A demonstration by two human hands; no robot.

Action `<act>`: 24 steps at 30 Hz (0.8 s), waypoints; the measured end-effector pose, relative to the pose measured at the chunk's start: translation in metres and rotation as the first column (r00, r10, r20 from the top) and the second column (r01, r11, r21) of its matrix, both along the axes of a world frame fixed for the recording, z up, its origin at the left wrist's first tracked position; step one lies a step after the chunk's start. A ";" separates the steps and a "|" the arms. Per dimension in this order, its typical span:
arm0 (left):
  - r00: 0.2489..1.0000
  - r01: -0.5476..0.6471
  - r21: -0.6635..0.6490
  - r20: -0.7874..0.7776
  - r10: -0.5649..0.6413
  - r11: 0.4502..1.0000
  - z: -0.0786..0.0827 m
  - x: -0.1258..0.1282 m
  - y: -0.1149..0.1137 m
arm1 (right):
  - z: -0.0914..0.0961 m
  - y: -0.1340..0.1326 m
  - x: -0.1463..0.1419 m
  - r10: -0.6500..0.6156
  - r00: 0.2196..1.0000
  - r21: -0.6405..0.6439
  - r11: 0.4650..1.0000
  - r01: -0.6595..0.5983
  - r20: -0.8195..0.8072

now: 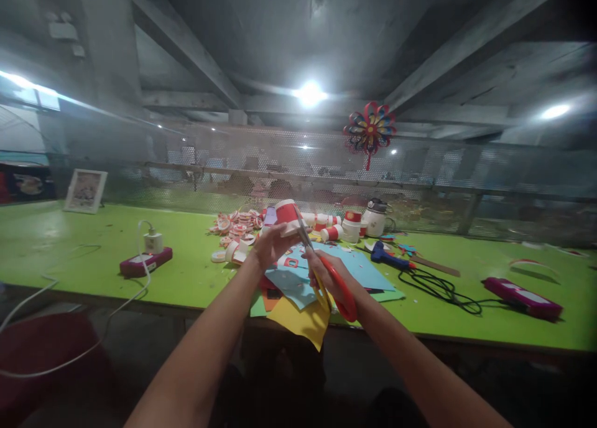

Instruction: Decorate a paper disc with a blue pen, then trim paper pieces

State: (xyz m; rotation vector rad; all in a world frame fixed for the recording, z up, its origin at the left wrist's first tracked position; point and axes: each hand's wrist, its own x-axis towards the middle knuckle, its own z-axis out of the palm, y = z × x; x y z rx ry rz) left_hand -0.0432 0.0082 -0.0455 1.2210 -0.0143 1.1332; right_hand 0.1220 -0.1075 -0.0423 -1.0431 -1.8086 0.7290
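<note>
Raised over the table, my left hand [272, 246] grips a red and white paper cup [286, 215] by its side, with the fingers wrapped round it. In my right hand [329, 271] is a pair of scissors [342, 291] with red and yellow handles. The scissor blades point up and touch the cup's right side; whether they are cutting into it I cannot tell. Below both hands lie light blue paper sheets [354, 269], partly over a yellow sheet [301, 322] that hangs past the table's front edge.
Cut cup pieces [240, 223] are heaped behind my left hand. More paper cups [332, 232] and a white jug [374, 218] stand behind. Rightward lie a blue glue gun [389, 257], its black cable [443, 291] and a purple power strip [522, 297]. Another power strip [135, 265] sits left.
</note>
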 end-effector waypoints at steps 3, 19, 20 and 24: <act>1.000 -0.005 -0.011 -0.009 0.005 1.000 0.001 0.001 0.000 | 0.002 -0.002 0.002 0.024 1.000 -0.023 0.999 -0.024 -0.005; 0.999 -0.018 -0.032 -0.031 0.017 0.999 0.002 0.003 -0.002 | 0.001 -0.002 0.000 0.019 1.000 -0.017 1.000 -0.019 -0.013; 0.999 -0.018 -0.032 -0.029 0.018 0.999 0.002 0.003 -0.002 | 0.000 -0.001 0.000 0.018 1.000 -0.018 1.000 -0.018 -0.017; 1.000 -0.019 -0.032 -0.025 0.018 0.999 0.001 0.004 0.000 | -0.004 0.002 -0.002 0.002 1.000 -0.009 1.000 -0.003 -0.031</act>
